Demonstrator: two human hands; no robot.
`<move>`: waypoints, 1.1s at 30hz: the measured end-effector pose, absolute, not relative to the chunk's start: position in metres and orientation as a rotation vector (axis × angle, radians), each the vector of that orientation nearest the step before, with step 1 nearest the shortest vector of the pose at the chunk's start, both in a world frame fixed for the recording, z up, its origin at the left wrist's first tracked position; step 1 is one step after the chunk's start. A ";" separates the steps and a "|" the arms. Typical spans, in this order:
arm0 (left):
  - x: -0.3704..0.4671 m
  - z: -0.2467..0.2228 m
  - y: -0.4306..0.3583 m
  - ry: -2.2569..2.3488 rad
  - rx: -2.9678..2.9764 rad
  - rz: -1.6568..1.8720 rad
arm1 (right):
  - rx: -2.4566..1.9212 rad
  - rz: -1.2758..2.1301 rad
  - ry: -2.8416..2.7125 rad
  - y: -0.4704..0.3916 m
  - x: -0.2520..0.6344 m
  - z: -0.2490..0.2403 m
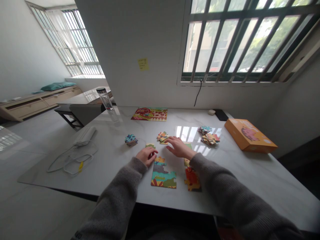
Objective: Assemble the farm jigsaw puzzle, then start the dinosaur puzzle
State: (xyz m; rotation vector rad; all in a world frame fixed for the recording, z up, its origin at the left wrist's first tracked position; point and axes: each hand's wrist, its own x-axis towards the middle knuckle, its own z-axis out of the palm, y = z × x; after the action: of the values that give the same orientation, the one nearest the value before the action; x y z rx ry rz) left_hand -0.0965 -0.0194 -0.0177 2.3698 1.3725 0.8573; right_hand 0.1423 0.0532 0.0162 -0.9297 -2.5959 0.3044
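Observation:
My left hand (147,156) rests on the table, fingers loosely curled with a gap between them. Nothing shows in it. Beside its knuckles lies a green puzzle piece (150,145). Just below it is a joined puzzle section (163,175) in teal, grey and green. My right hand (177,146) reaches inward, fingers stretched out at the edge of a small heap of yellowish puzzle pieces (162,136); whether it touches them I cannot tell. Under its wrist a green piece (188,145) is partly covered. A red and orange joined section (192,179) lies by the right sleeve, partly hidden.
A blue stack of pieces (131,140) stands left, and more piles (210,138) lie right. Farther back are a colourful picture sheet (150,114), a phone (221,115) and an orange box (250,135). A bottle (105,99) and a white cabled device (85,136) occupy the left side.

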 end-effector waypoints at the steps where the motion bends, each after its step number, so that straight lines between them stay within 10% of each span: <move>1: -0.097 -0.018 -0.019 1.371 2.358 0.869 | -0.948 0.283 -2.601 0.064 0.138 0.014; 33: -0.088 -0.012 -0.015 1.472 1.844 1.270 | -0.800 0.122 -2.549 0.023 0.138 0.025</move>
State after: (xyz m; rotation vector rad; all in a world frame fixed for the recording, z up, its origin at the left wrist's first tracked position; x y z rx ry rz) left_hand -0.0880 -0.0153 -0.0120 1.8440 1.4722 1.2697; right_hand 0.1377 0.0233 0.0246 -0.8001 -2.5488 0.1225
